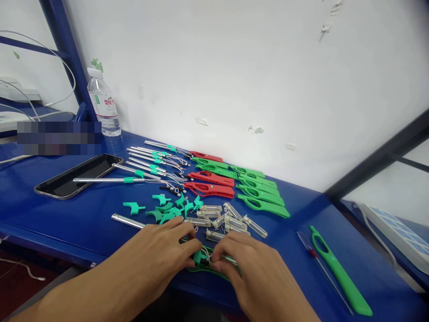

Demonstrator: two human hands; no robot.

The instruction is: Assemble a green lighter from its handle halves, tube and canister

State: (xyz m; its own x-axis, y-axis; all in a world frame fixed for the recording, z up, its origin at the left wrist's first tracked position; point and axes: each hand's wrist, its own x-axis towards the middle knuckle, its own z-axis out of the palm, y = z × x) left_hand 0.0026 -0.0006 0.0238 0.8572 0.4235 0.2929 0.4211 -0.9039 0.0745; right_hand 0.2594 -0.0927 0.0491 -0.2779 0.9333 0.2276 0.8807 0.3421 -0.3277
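Two hands rest on the blue table (67,223), close together at its near edge. Far off to the left of the fingers lies a dark phone (78,175), and behind it stands a water bottle (103,109) by the wall. A silver tube (127,221) pokes out just left of the left hand (157,250). That hand lies palm down, fingers bent, and their tips pinch a small teal piece (197,256). Under both sets of fingertips lies a green handle (204,268), mostly hidden, with thin wires at it. The right hand (251,264) curls in from the other side, and its fingertips press on the same handle, almost touching the left ones. Just behind the fingers sit loose teal pieces (167,210) and little clear tubes (231,219). Farther back lie rows of red and green handles (234,183) with silver tubes. Well to the right of the fingers lie a red screwdriver (315,257) and one more long green handle (338,273).
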